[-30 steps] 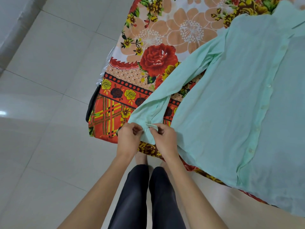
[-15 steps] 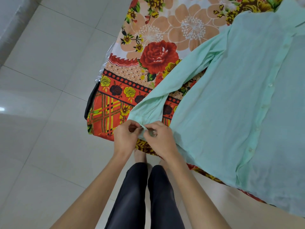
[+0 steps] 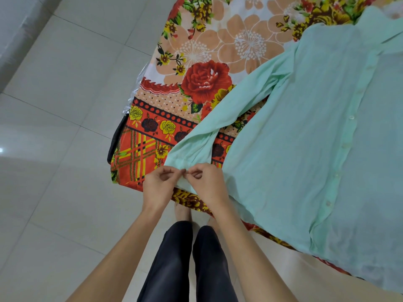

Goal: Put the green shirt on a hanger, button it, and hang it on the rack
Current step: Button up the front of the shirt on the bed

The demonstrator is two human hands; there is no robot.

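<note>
Left hand (image 3: 157,188) and right hand (image 3: 207,184) are pinching the cuff (image 3: 184,171) of the green shirt (image 3: 305,149) lying on the floral cloth (image 3: 196,62).

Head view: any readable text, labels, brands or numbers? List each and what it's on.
None. The green shirt shows no tag or print; its collar is cut off at the frame edge. The floral cloth carries only flowers and plaid pattern. Both the left hand and right hand pinch the cuff, which bears no label.
</note>
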